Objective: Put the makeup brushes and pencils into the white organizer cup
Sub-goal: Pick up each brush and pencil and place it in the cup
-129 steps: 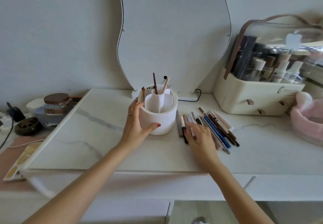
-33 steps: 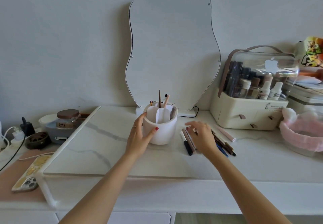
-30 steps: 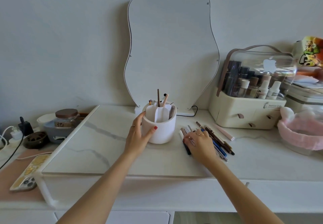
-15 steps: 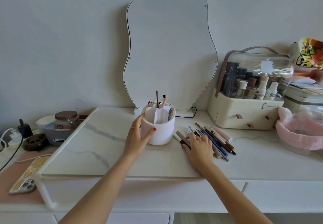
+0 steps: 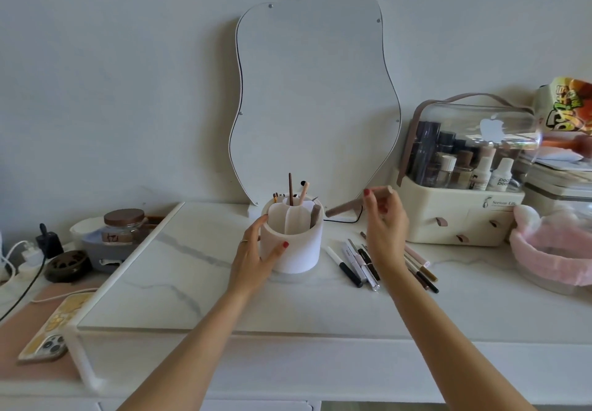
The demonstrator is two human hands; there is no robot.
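The white organizer cup (image 5: 296, 252) stands mid-table with inner dividers and several brushes and pencils upright in it. My left hand (image 5: 254, 258) wraps its left side, thumb on the front. My right hand (image 5: 384, 224) is raised to the right of the cup, pinching a taupe pencil (image 5: 344, 208) that slants down-left toward the rim. Several loose pencils and pens (image 5: 358, 261) lie on the table under and beside that hand, partly hidden by my wrist.
A wavy mirror (image 5: 315, 96) leans on the wall behind the cup. A cream cosmetics case (image 5: 461, 218) sits at the right, a pink headband (image 5: 551, 250) beyond it. A jar (image 5: 123, 223), chargers and a phone (image 5: 53, 330) lie at the left.
My right hand has lifted off the pile with a taupe pencil and moved up toward the cup. My left hand stays on the cup.
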